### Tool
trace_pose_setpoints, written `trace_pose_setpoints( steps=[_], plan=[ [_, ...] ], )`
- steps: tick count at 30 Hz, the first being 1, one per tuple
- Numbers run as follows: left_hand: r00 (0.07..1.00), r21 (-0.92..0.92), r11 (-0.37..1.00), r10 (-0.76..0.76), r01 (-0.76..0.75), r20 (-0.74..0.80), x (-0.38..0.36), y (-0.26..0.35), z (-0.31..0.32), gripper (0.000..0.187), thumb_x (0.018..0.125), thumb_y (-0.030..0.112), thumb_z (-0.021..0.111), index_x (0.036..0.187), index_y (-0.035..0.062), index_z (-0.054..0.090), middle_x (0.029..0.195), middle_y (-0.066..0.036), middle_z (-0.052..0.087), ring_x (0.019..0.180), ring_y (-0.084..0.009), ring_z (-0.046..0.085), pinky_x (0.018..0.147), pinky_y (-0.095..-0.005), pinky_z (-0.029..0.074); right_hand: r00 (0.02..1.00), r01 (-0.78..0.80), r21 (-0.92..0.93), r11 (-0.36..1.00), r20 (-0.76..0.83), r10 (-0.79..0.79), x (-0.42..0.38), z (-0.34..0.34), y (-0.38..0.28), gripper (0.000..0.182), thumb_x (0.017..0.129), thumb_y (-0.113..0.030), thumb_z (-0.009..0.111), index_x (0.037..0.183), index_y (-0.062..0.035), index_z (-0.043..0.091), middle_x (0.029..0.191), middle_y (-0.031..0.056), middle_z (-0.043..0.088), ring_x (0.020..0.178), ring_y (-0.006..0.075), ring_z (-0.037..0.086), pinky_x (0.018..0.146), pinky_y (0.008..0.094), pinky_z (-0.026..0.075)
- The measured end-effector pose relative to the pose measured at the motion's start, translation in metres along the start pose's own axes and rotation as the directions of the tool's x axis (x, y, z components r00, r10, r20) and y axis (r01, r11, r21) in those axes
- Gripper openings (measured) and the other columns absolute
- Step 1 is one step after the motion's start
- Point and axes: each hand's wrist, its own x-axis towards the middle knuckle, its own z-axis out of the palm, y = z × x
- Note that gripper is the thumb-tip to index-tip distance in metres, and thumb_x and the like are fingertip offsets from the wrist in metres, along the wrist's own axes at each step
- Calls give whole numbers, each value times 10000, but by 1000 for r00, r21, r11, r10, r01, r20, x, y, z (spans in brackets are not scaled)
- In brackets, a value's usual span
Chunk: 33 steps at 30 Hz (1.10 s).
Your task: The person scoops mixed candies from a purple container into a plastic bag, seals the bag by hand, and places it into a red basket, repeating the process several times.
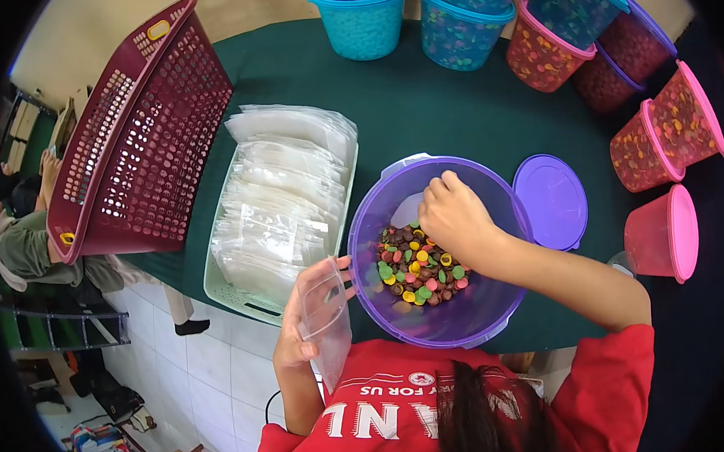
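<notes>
The right hand [453, 215] reaches down into the round purple plastic tub [445, 320], fingers curled over the heap of small multicoloured candy buttons [417, 268] at its bottom; whether it grips any cannot be told. The left hand [296, 340] is closed on a small clear plastic zip bag [326, 314], held upright just beside the tub's near-left rim, its mouth up. Left of that hand lies a pale tray stacked with clear empty bags [283, 197], and beyond it a tilted maroon plastic basket [140, 131]. Right of the right hand a round purple lid [551, 200] lies flat on the dark green worktop [421, 112], with lidded tubs of candy [660, 137] farther out
</notes>
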Motion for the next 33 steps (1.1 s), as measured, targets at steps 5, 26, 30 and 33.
trace_pose_setpoints(
  steps=[5,26,30,33],
  plan=[
    [999,-35,999,38,-38,-13,-8,-8,0,1054,473,445,767,1259,-9,231,1257,-222,282,1159,-325,316,957,-445,247,984,108,-82,991,153,-94,10,15,-12,73,659,-142,572,698,-106,622,661,10,551,699,156,507,659,298,296],
    [1000,-11,1000,21,-21,7,-11,-2,-2,1036,492,367,767,1283,-5,211,1263,-199,273,1147,-298,331,953,-435,250,978,177,44,983,103,-181,17,1,-34,104,668,-174,562,717,-110,628,683,21,577,730,165,529,675,302,309],
    [1000,-5,1000,-14,14,10,-11,1,1,1041,496,379,763,1290,-3,208,1265,-193,279,1152,-290,327,956,-425,248,963,270,23,963,12,-270,-9,-5,-58,120,682,-169,524,697,-103,622,647,23,560,672,161,510,651,302,296],
    [1000,34,999,-4,3,30,-10,-1,-2,1044,494,395,759,1290,-3,214,1262,-191,286,1152,-286,328,957,-416,248,945,313,84,946,76,-319,-27,-14,-57,124,688,-166,519,699,-102,624,652,22,557,684,163,509,664,301,296]
  ],
)
